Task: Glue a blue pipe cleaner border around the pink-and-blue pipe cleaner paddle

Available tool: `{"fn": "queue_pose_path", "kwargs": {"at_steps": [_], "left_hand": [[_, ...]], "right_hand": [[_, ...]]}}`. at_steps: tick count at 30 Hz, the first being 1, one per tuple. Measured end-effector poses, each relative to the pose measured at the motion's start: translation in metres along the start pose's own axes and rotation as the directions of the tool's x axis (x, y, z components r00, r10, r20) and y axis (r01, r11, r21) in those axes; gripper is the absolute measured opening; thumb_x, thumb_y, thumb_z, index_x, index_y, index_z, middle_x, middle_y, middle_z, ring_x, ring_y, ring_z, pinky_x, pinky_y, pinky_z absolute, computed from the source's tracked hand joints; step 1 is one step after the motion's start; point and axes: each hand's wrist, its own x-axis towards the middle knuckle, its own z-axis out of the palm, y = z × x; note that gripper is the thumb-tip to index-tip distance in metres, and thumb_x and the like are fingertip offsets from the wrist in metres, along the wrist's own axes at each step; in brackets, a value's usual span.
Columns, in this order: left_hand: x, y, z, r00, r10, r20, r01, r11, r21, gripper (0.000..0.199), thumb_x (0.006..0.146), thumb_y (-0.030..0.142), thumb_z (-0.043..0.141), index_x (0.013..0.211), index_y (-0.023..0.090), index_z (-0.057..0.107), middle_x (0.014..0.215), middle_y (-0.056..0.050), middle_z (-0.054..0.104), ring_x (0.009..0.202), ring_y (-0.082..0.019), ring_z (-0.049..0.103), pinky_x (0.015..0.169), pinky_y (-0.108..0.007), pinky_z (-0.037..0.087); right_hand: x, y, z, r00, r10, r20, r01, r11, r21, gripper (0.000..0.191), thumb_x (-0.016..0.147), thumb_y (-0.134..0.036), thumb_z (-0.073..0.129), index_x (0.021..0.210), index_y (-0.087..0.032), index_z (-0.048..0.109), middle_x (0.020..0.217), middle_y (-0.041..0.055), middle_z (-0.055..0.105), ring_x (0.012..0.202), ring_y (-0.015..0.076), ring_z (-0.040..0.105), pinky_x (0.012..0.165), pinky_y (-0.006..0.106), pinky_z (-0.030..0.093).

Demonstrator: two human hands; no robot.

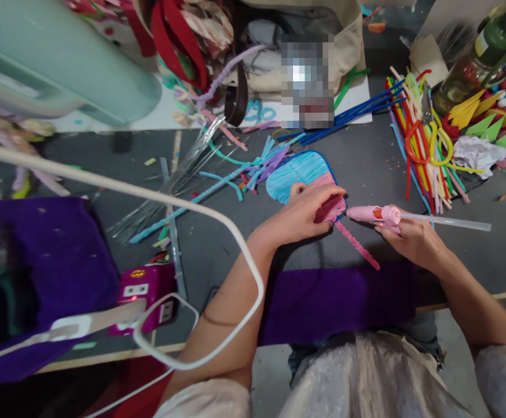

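My left hand (305,212) is closed on a flat blue-and-pink craft piece (299,171) with a dark blue edging. From beneath its fingers a fuzzy pink pipe cleaner (360,248) sticks out toward the lower right. My right hand (418,241) grips a pink hot glue gun (372,215), a long clear glue stick (448,222) jutting from its back. The gun's nozzle points left, at the craft piece's lower right edge by the left fingertips. Whether it touches cannot be made out.
Bundled colored pipe cleaners (429,145) lie at right near a glass bottle (474,64). A white cable (218,217) loops across the left, above a magenta power socket (148,293). Purple cloth (335,302) lies along the front edge. A pale green container (70,64) stands upper left.
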Motion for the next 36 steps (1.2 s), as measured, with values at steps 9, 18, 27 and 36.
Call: {"fn": "queue_pose_path", "kwargs": {"at_steps": [9, 18, 27, 36], "left_hand": [[0.0011, -0.001, 0.0013, 1.0, 0.021, -0.012, -0.021, 1.0, -0.002, 0.064, 0.081, 0.024, 0.059, 0.144, 0.023, 0.05, 0.149, -0.01, 0.06, 0.135, -0.032, 0.053, 0.114, -0.051, 0.03], [0.0016, -0.002, 0.0022, 0.999, 0.036, -0.03, -0.036, 0.999, 0.0, 0.065, 0.079, 0.022, 0.058, 0.143, 0.024, 0.051, 0.149, -0.01, 0.06, 0.135, -0.032, 0.053, 0.113, -0.05, 0.031], [0.0018, -0.0005, 0.0008, 0.999, 0.039, -0.036, -0.04, 0.999, -0.01, 0.064, 0.078, 0.022, 0.057, 0.141, 0.023, 0.052, 0.148, -0.009, 0.061, 0.135, -0.032, 0.054, 0.111, -0.05, 0.03], [0.0016, -0.0012, 0.0015, 0.998, 0.05, -0.043, -0.051, 0.999, -0.013, 0.062, 0.079, 0.023, 0.056, 0.141, 0.024, 0.051, 0.149, -0.01, 0.061, 0.135, -0.03, 0.054, 0.111, -0.048, 0.029]], "right_hand": [[0.0033, -0.008, -0.0034, 0.995, -0.088, -0.038, 0.091, 0.992, 0.085, 0.025, 0.101, -0.023, 0.052, 0.108, -0.021, 0.075, 0.098, 0.0082, 0.08, 0.09, 0.0232, 0.078, 0.077, 0.029, 0.059], [-0.0008, -0.006, -0.005, 1.0, -0.024, 0.006, 0.024, 1.0, 0.013, 0.026, 0.1, -0.027, 0.055, 0.116, -0.026, 0.076, 0.096, 0.0082, 0.08, 0.087, 0.0252, 0.078, 0.079, 0.032, 0.062], [0.0021, -0.0052, -0.0068, 0.999, 0.053, 0.008, -0.053, 0.998, 0.025, 0.025, 0.096, -0.025, 0.059, 0.115, -0.025, 0.074, 0.096, 0.0072, 0.081, 0.089, 0.0261, 0.079, 0.078, 0.032, 0.061], [0.0031, -0.0022, -0.0079, 0.998, 0.06, 0.004, -0.06, 0.998, 0.017, 0.02, 0.095, -0.023, 0.059, 0.107, -0.025, 0.075, 0.094, 0.0087, 0.08, 0.089, 0.0276, 0.078, 0.078, 0.033, 0.06]]}}
